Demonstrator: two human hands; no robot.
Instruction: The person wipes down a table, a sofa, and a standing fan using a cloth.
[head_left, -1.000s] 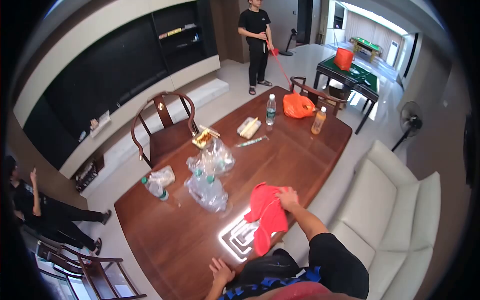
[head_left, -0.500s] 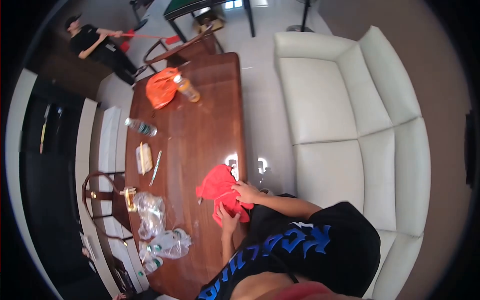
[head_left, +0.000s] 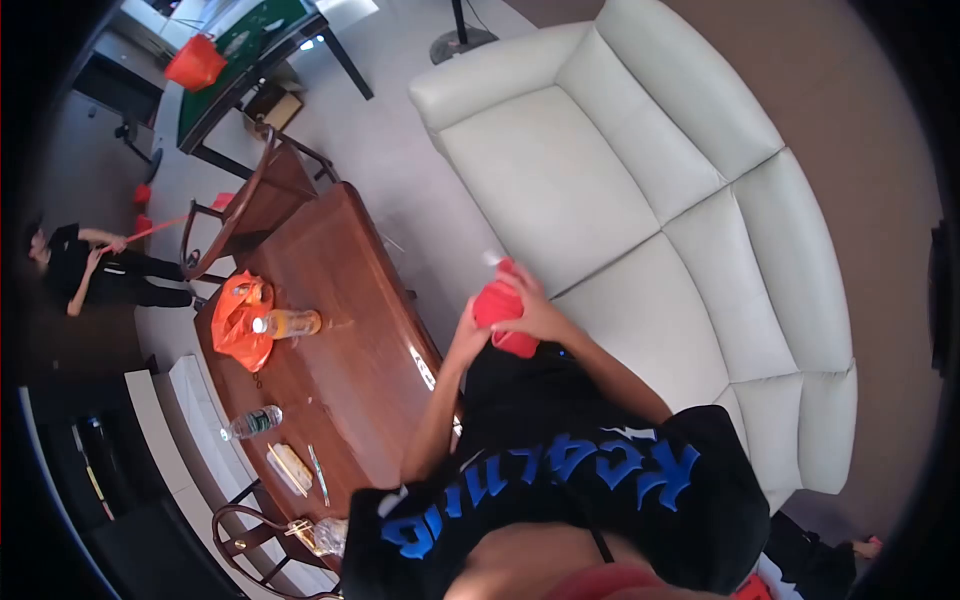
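Observation:
A crumpled red cloth [head_left: 497,304] is gathered between my two hands, in front of my body and off the table's edge. My left hand [head_left: 466,338] closes on its left side. On the other side, my right hand [head_left: 540,312] wraps round it with bent fingers. A small whitish blur [head_left: 492,258] shows just above the cloth; I cannot make out what it is. The wooden table [head_left: 345,385] lies to the left of my hands, and the pale sofa [head_left: 560,150] is beyond them to the right.
On the table are an orange plastic bag [head_left: 238,335], an orange drink bottle [head_left: 292,323], a clear bottle [head_left: 254,422], a food container [head_left: 290,470] and a striped stick [head_left: 318,475]. Wooden chairs [head_left: 255,200] flank it. A person [head_left: 110,270] holds a red-handled tool at far left.
Both hands have lifted the red cloth off the table and bunched it up, moving toward the sofa side. My view has turned, so the table appears tilted and further left.

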